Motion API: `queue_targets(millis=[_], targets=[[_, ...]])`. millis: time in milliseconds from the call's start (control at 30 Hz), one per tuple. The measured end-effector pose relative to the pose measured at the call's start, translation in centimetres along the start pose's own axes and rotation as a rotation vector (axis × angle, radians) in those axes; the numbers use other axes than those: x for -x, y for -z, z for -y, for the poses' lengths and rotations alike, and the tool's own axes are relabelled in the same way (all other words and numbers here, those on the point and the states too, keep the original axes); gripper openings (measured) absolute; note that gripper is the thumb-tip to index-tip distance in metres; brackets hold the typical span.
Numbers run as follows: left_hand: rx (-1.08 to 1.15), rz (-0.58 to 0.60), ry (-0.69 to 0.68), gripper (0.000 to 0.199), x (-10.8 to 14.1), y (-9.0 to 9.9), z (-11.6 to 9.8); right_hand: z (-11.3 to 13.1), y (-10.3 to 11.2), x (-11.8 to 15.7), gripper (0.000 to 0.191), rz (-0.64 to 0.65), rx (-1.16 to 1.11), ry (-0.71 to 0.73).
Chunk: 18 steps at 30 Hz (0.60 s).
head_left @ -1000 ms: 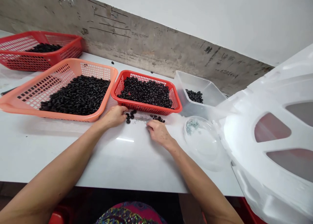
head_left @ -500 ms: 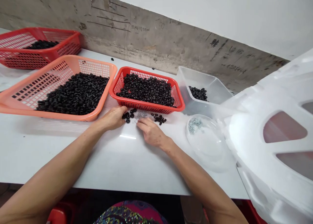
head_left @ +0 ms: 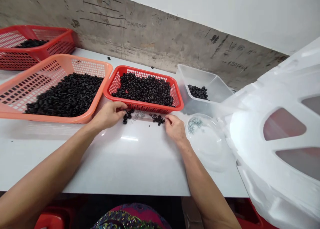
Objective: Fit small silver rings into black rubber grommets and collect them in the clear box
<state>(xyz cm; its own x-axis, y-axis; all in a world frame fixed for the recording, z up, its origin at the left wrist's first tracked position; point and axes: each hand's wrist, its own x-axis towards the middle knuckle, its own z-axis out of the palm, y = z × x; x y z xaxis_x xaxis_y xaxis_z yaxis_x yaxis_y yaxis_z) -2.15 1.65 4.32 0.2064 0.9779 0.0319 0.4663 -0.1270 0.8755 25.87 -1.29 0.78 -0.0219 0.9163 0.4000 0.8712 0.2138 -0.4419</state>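
Observation:
My left hand point(head_left: 110, 115) is closed in a pinch beside a few black ring-shaped parts point(head_left: 128, 115), in front of the red basket point(head_left: 140, 105). Whatever its fingertips hold is too small to tell. My right hand point(head_left: 175, 129) has thumb and forefinger together at the right edge of a little heap of small black pieces point(head_left: 158, 119). What it pinches, if anything, cannot be made out. Between the hands lies a scatter of tiny silvery pieces point(head_left: 139, 115). Many round black parts point(head_left: 145, 88) fill the red basket.
An orange basket point(head_left: 85, 118) of black pieces stands left, with another red basket point(head_left: 53, 48) behind it. At right are a clear bin point(head_left: 207, 73) with black parts, a clear dish point(head_left: 207, 149) with silvery bits, and a large white plastic piece point(head_left: 247, 135) reaching over the table.
My right hand has moved right, from the silvery pieces to the small black heap. My left hand has drawn slightly back from the black rings. The view has shifted a little.

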Motion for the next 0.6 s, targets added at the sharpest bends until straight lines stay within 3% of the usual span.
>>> queue_targets(millis=[167, 333, 600], targets=[[0.491, 0.087, 0.148, 0.016, 1.3, -0.9, -2.8, -0.3, -0.4, 0.4, 0.023, 0.018, -0.02, 0.163], [0.963, 0.317, 0.353, 0.019, 2.9, -3.2, -1.9, -0.1, -0.7, 1.0, 0.027, 0.095, -0.007, 0.283], [1.047, 0.44, 0.426, 0.023, 2.9, -4.3, 0.6, -0.4, -1.6, 0.6, 0.027, 0.146, 0.079, 0.311]])
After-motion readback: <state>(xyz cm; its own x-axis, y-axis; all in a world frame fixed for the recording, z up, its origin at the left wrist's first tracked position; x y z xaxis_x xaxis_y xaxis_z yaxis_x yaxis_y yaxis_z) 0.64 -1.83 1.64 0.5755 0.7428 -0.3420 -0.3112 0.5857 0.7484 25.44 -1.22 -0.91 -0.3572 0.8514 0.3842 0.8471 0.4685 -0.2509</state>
